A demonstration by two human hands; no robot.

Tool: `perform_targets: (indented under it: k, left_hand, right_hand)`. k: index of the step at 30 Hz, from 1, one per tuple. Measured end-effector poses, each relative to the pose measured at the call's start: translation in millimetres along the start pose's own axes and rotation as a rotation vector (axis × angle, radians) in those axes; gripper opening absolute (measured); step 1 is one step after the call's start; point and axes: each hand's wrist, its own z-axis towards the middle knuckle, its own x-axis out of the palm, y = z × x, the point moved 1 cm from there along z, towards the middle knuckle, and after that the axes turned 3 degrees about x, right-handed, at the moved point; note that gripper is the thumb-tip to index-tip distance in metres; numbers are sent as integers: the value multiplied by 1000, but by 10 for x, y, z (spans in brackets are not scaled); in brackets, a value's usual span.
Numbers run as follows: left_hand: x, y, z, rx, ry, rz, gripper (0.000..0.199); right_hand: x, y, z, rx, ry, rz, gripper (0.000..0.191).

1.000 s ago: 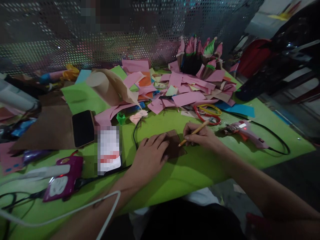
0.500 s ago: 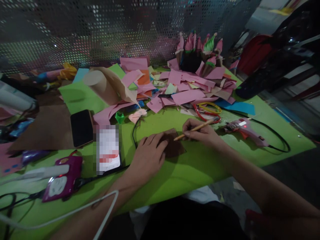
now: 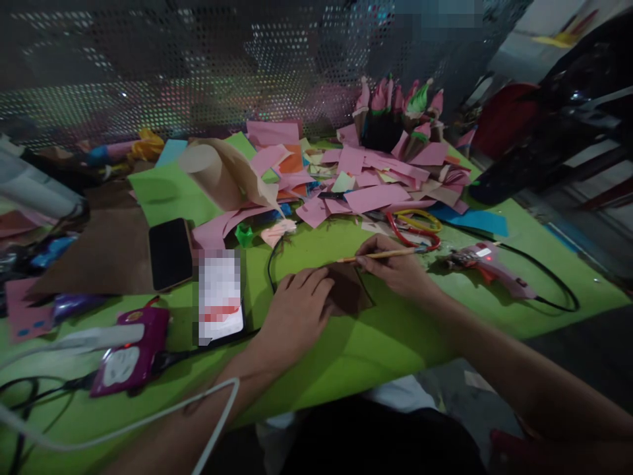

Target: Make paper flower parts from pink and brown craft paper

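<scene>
A small piece of brown paper [image 3: 347, 290] lies on the green table in front of me. My left hand [image 3: 301, 307] rests flat on its left part, fingers stretched out and covering that side. Between the closed fingers of my right hand [image 3: 388, 262] is a wooden pencil [image 3: 394, 254], held almost level over the paper's upper edge with its tip pointing left. The lower fingers of that hand are at the paper's right side; whether they touch it I cannot tell.
A pink glue gun [image 3: 494, 267] with a black cord lies at right, near red-handled scissors [image 3: 413, 241]. Pink paper scraps [image 3: 378, 196] pile up behind. Two phones [image 3: 171, 254] and a magenta power strip [image 3: 133, 349] are at left. A white cable [image 3: 163, 413] crosses my left forearm.
My right hand has tipped the pencil from a slant to nearly level, and its tip has moved up from the middle of the paper to the upper edge. The left hand stays on the paper.
</scene>
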Motion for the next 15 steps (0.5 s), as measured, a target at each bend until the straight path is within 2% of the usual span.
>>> perform_targets:
  k: [9, 15]
  left_hand:
    - [-6, 2, -6, -3, 6, 4, 32]
    - [-13, 6, 1, 5, 1, -7, 32]
  right_hand:
    - [-21, 64, -18, 12, 12, -18, 18]
    - [-45, 87, -47, 105, 71, 73, 17]
